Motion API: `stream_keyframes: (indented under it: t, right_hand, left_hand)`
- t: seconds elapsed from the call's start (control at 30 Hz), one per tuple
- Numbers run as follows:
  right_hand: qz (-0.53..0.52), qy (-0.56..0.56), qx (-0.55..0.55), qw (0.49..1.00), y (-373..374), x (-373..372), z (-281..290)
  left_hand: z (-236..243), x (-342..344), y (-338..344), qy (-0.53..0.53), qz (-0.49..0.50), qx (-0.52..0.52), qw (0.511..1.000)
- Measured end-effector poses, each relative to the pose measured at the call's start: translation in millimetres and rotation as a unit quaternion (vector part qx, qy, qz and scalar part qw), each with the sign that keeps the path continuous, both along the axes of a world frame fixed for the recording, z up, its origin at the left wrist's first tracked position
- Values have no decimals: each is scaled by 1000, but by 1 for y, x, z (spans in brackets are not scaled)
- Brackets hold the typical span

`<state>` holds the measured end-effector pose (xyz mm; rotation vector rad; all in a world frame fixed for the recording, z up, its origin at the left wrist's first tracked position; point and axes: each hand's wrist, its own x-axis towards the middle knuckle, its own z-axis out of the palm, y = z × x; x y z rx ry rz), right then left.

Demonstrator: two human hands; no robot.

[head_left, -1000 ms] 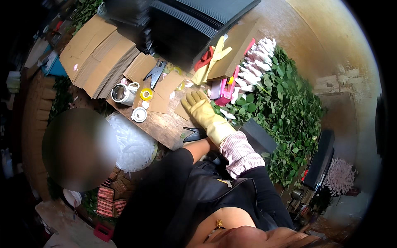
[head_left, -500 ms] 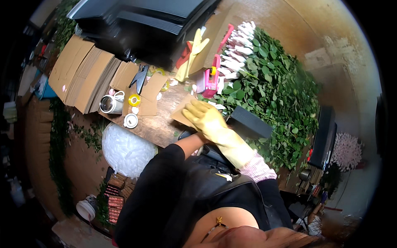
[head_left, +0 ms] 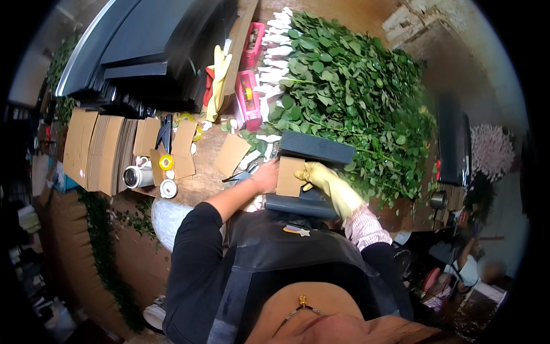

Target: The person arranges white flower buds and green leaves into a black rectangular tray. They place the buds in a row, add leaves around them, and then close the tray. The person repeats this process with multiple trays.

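Observation:
A small rectangle of brown cardboard (head_left: 290, 179) lies in front of my body, between two flaps of a dark ribbed wrap. The far flap (head_left: 316, 147) stands up behind it, and the near flap (head_left: 298, 205) lies by my apron. My right hand (head_left: 314, 176), in a pale yellow rubber glove, pinches the cardboard's right side with thumb and fingers. My bare left hand (head_left: 266, 176) is at its left edge, with its fingertips partly hidden there. Just left of that hand are scissors (head_left: 243, 174) and another cardboard piece (head_left: 230, 155).
A big heap of leafy stems (head_left: 349, 92) with white-wrapped heads fills the table's right. Pink baskets (head_left: 248, 102), spare gloves (head_left: 217, 86) and stacked dark sheets (head_left: 137, 51) stand beyond. Cardboard stacks (head_left: 97, 152), a stapler (head_left: 164, 133), yellow tape (head_left: 166, 162) and a mug (head_left: 137, 174) sit left.
My gloved right hand has drawn back from the cardboard pieces on the table and now holds one over the dark wrap. My left hand, hidden before, now shows beside it. The view has shifted.

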<state>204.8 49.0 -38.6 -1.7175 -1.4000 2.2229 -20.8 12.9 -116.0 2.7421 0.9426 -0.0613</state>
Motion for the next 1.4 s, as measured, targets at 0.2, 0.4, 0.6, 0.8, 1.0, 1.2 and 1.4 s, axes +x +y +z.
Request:
stream_keyframes:
  t: [0.2,0.4,0.6,0.8,1.0,1.2,1.4]
  right_hand:
    - [-6,-11,-36,999,4,1,-54]
    - [70,-143,94,983,-2,-9,-49]
    - [265,-361,216,868,-2,-20,32]
    - [272,41,236,932,-63,35,114]
    - [250,-308,481,782,-138,23,52]
    - [64,-45,535,841,-153,45,88]
    - [-406,-6,132,904,-103,124,84]
  left_hand:
    - [35,-76,-2,-153,38,70,985]
    - [57,-27,6,-233,-1,1,972]
    - [35,8,3,-168,37,-45,984]
    - [74,16,-4,-38,38,-104,993]
    - [74,28,-10,0,33,-82,996]
    - [48,13,-20,-22,-11,-58,998]
    - [63,13,-21,-10,4,-84,996]
